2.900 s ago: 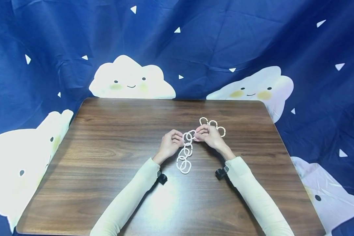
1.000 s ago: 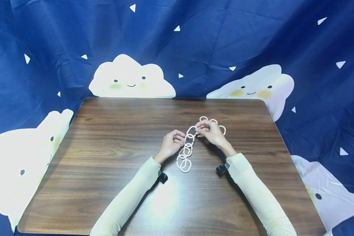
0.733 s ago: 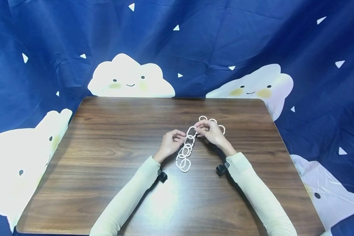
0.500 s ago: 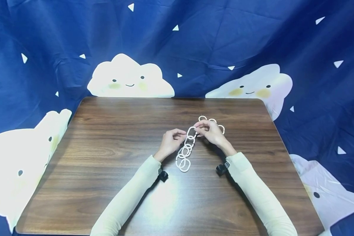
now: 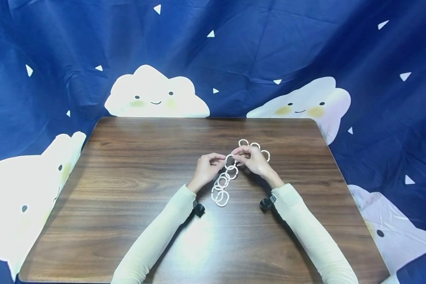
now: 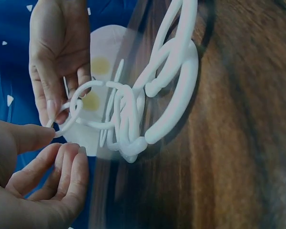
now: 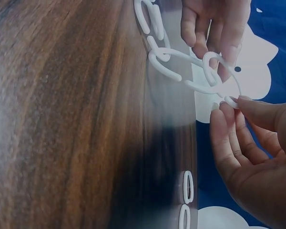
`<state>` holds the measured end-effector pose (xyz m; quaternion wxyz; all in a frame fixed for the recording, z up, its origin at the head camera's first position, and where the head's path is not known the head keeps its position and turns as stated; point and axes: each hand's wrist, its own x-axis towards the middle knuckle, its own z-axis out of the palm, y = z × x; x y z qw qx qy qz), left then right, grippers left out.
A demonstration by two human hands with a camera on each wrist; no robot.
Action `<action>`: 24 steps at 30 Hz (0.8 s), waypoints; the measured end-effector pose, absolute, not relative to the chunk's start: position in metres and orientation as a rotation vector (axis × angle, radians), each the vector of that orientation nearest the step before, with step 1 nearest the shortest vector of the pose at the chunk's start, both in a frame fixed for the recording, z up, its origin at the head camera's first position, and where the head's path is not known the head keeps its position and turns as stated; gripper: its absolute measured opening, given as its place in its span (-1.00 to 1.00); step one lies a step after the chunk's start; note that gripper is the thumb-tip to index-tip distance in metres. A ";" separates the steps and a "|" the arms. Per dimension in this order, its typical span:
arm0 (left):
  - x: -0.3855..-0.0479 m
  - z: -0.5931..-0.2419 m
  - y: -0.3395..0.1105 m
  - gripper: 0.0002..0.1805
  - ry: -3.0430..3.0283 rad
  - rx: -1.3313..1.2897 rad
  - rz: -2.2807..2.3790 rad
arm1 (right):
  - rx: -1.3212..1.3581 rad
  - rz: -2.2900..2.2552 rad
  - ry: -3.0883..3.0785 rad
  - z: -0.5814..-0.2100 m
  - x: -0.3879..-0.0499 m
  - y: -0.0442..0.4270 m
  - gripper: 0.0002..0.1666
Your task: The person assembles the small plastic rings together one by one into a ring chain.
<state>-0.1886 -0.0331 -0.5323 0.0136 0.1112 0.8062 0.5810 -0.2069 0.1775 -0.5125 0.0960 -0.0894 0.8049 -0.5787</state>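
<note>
A chain of several white plastic links [image 5: 222, 205] lies on the table, its far end raised between my hands. My right hand [image 5: 256, 161] pinches the top link [image 7: 209, 71] between thumb and fingertips at its gapped end. On the link's left side, my left hand [image 5: 206, 169] pinches the same link; in the left wrist view its thumb presses the link's end, and its other fingers curve below. The second link hangs through the held one, tilted. Small gaps show in several links. Fingertips partly hide the held link.
Three loose white links, a left one [image 5: 243, 140], a middle one [image 5: 255, 143] and a right one [image 5: 268, 154], lie just beyond my right hand, which partly covers them. The brown wooden table [image 5: 145, 157] ends at a blue curtain [image 5: 234, 51] with cloud prints.
Over the last half second my left hand has moved slightly up and right onto the top link. Earlier the raised links were bunched lower; the chain's far end now stretches out more.
</note>
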 end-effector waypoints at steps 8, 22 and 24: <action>-0.190 -0.532 -0.030 -0.81 2.495 0.357 1.816 | -0.284 -1.709 2.391 -0.511 -0.205 0.177 -0.74; -0.187 -0.536 -0.028 -0.81 2.471 0.281 1.793 | -0.273 -1.687 2.398 -0.512 -0.202 0.190 -0.69; -0.186 -0.536 -0.028 -0.80 2.467 0.275 1.795 | -0.277 -1.672 2.414 -0.514 -0.201 0.196 -0.68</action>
